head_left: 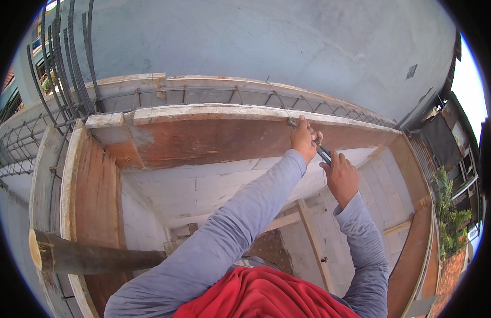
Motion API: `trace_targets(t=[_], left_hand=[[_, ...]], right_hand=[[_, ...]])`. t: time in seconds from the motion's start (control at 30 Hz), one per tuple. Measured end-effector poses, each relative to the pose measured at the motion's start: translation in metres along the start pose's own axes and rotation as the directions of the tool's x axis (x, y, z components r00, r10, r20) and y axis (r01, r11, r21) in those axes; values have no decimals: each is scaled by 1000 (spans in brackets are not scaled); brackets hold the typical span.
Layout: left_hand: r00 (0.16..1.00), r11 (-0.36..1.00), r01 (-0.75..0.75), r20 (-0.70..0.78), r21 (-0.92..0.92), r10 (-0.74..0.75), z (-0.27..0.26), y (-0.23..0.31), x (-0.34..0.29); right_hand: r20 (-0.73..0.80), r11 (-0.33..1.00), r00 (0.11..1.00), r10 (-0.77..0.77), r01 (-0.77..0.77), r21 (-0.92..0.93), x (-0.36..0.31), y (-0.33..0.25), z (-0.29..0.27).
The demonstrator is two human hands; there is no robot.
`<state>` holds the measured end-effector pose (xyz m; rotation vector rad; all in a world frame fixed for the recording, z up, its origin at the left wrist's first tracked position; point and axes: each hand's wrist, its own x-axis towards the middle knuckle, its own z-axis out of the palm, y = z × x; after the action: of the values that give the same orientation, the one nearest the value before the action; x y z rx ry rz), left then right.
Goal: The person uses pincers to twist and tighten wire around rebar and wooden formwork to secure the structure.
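Observation:
My right hand (341, 179) is closed round the lower end of a slim hand tool with dark handles (324, 154); its kind is hard to make out. Just up and left of it, my left hand (305, 141) is closed with its fingertips at the upper edge of the formwork board (219, 139). A small dark metal piece (292, 123) pokes out beside those fingertips. Whether it belongs to the tool is unclear, as my left fingers hide the stretch between.
Behind the board runs a rebar cage (235, 96) along a grey wall (266, 42). Upright rebars (65, 63) rise at the far left. A round wooden pole (97, 255) sticks out lower left. White block walls (208, 185) and a timber brace (315, 246) lie below me.

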<state>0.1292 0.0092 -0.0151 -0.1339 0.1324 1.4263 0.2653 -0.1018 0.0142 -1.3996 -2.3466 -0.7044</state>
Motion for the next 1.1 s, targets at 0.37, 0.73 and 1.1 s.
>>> trace_targets(t=[0.37, 0.73, 1.1], left_hand=[[997, 876, 33, 45, 481, -62, -33, 25, -25], [999, -624, -15, 43, 781, 31, -183, 69, -150], [704, 121, -166, 31, 979, 710, -204, 210, -199]], right_hand=[[626, 80, 780, 2, -624, 777, -24, -15, 35], [475, 798, 872, 116, -367, 479, -141, -111, 136], [634, -118, 737, -234, -669, 734, -115, -111, 89]])
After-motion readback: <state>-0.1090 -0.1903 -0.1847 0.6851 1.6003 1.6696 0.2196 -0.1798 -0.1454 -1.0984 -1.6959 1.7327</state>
